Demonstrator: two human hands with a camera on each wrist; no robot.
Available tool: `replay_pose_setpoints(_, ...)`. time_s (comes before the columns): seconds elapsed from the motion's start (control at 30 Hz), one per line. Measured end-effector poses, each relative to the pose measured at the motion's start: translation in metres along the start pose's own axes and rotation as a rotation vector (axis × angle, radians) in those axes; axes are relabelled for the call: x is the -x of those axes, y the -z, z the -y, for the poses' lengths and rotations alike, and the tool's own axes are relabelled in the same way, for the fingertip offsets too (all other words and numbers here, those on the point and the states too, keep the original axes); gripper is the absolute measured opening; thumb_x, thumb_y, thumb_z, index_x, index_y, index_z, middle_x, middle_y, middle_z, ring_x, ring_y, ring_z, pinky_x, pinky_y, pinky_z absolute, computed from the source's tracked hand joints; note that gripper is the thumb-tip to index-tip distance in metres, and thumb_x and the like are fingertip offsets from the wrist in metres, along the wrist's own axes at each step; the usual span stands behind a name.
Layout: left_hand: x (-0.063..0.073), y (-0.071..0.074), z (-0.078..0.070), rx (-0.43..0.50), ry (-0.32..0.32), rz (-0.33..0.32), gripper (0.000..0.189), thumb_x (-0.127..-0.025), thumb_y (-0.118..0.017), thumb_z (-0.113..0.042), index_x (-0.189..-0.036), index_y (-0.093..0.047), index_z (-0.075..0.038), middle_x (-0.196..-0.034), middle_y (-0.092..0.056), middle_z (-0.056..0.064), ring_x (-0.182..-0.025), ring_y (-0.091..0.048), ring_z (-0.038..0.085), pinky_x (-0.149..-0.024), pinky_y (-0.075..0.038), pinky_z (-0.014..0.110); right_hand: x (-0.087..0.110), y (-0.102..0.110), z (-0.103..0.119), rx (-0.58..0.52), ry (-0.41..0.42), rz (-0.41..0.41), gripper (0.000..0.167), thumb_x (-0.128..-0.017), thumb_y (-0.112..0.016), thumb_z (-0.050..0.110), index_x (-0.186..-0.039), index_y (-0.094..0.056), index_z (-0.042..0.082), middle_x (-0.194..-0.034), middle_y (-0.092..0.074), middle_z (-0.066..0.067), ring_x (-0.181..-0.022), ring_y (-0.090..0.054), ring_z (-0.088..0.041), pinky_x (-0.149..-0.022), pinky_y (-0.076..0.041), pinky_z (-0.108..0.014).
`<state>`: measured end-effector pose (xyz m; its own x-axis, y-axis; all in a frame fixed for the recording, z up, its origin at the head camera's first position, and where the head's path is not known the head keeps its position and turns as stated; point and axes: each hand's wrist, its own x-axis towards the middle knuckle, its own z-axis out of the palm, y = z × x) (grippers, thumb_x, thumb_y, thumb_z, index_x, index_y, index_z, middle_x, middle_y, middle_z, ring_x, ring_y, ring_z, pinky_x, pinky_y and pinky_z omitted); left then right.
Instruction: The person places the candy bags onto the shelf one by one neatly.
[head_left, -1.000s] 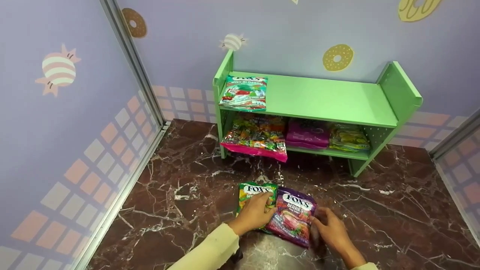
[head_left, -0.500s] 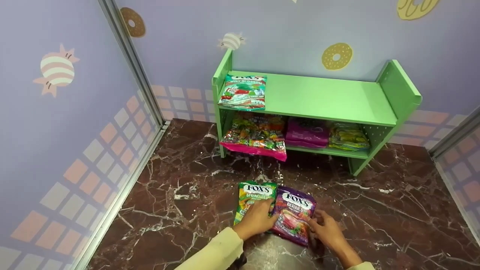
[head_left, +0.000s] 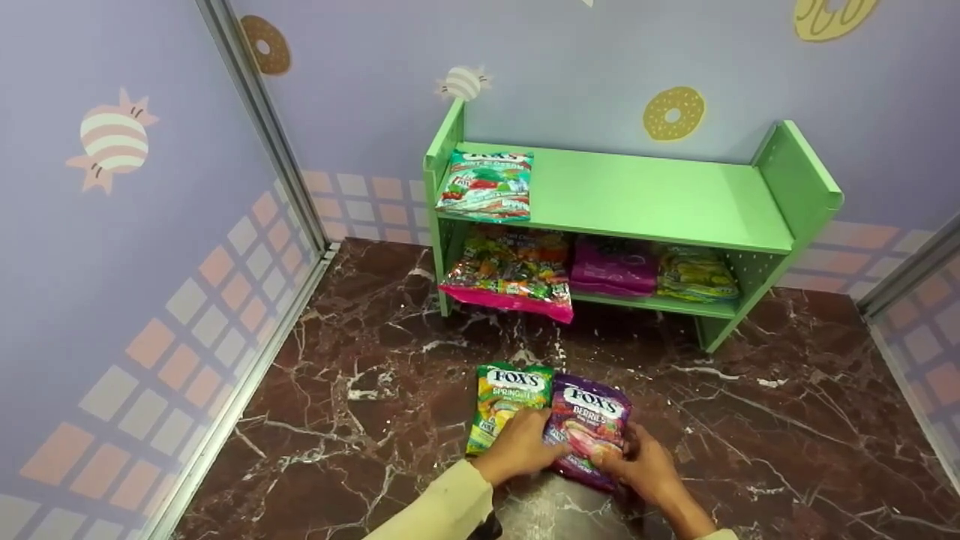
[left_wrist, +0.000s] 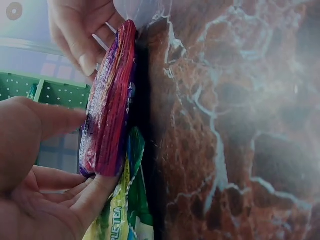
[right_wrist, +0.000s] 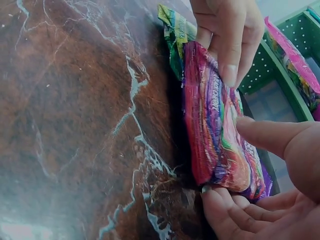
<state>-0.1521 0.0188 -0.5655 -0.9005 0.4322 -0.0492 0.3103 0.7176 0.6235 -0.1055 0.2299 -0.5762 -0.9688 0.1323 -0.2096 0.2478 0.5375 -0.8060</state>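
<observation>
A purple Fox's Berries candy bag point(head_left: 587, 426) lies face up on the marble surface. My left hand point(head_left: 523, 444) pinches its left edge, thumb over the front and fingers at the side and beneath, as the left wrist view shows. On the opposite edge my right hand point(head_left: 643, 463) pinches it too; its thumb point(right_wrist: 272, 134) presses the front while the fingertips point(right_wrist: 220, 202) tuck under the side. A green and yellow Fox's Spring Tea candy bag point(head_left: 491, 405) lies directly to the left, partly covered by my left hand.
Behind stands a green two-tier shelf point(head_left: 637, 199). A teal Fox's Mint Blossom bag point(head_left: 487, 187) sits at its upper left. Below are a multicoloured candy bag point(head_left: 510, 281) with a pink edge jutting out, a magenta packet point(head_left: 615, 268) and yellow-green packets point(head_left: 696, 276). Walls flank both sides.
My left hand has slid down off the green bag's front to the purple bag's left edge. My right hand has come in from beside the purple bag to grip its right edge.
</observation>
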Motion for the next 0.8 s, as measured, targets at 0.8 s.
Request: replay_pose_setpoints(0.8, 0.000, -0.012, 0.004, -0.032, -0.144, -0.074, 0.066, -0.065, -0.090, -0.029, -0.118, -0.061, -0.003, -0.100, -0.072, 0.010, -0.093, -0.068, 0.023, -0.084, -0.055, 0.031, 0.010, -0.020, -0.001, 0.109, 0.144, -0.074, 0.098, -0.061, -0.090, 0.036, -0.139, -0.043, 0.000, -0.110, -0.069, -0.020, -0.100, -0.065, -0.029, -0.088, -0.051, -0.042)
